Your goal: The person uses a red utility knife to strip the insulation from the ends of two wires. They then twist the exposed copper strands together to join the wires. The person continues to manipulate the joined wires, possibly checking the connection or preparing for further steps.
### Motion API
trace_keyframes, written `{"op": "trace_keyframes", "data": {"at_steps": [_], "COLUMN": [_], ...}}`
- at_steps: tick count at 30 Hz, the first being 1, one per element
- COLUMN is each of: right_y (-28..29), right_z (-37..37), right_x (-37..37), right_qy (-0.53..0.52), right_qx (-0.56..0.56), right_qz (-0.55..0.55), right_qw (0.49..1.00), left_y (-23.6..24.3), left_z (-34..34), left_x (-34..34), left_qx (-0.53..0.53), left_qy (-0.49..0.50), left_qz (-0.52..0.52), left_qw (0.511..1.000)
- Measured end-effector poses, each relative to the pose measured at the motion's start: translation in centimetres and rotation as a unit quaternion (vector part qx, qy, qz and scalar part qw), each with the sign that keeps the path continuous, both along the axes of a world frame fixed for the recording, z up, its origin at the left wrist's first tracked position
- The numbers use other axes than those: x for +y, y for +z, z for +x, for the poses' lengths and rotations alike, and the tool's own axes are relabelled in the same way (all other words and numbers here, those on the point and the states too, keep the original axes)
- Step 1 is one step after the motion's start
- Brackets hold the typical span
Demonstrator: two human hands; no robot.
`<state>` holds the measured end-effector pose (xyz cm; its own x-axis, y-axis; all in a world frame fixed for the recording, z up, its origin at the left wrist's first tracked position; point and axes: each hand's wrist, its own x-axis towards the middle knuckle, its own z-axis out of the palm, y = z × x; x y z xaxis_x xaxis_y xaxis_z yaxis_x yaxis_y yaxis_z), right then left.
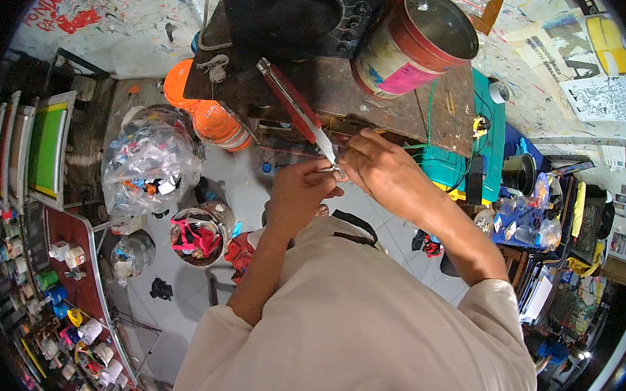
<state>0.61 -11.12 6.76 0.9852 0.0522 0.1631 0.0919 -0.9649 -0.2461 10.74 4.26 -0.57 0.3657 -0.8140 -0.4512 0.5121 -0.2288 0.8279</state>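
Note:
My left hand (300, 195) and my right hand (386, 165) meet in front of the dark table's edge, their fingertips almost touching. Both are closed in a pinch around something small and pale, mostly hidden by the fingers. A long, narrow red tool (293, 103) with a metal strip and a whitish, tapered end slants down from the tabletop. Its pale end reaches the fingertips of my right hand; whether the hand grips it cannot be made out.
On the dark table (334, 94) stand a paint-stained bucket (405, 52) and a black panel (254, 9) with a round recess. Orange containers (212, 122), a clear bag of scraps (150, 164) and a bin (202, 235) are to the left. A teal case (450, 159) is at right.

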Motion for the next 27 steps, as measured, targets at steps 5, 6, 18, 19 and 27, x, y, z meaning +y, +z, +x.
{"op": "trace_keyframes", "data": {"at_steps": [5,6,18,19,27], "right_y": [1.3,1.2,1.2,1.1,1.7], "right_z": [0.3,0.4,1.4,1.4,1.8], "right_x": [-1.4,-1.6,-0.4,-0.4,-0.2], "right_qy": [0.151,0.184,-0.148,-0.164,-0.233], "right_qx": [-0.004,-0.024,0.044,0.045,0.092], "right_qz": [-0.067,-0.089,0.138,0.143,0.128], "right_qw": [0.986,0.979,0.978,0.975,0.96], "left_y": [1.9,2.3,0.1,0.3,0.8], "left_z": [2.9,3.3,1.2,0.9,-0.1], "left_x": [0.1,0.1,-1.3,-1.4,-2.4], "left_qx": [-0.067,-0.081,-0.04,-0.037,-0.055], "left_qy": [-0.113,-0.144,0.016,0.033,0.078], "left_qz": [-0.002,0.011,-0.023,-0.026,-0.048], "left_qw": [0.991,0.986,0.999,0.998,0.994]}}
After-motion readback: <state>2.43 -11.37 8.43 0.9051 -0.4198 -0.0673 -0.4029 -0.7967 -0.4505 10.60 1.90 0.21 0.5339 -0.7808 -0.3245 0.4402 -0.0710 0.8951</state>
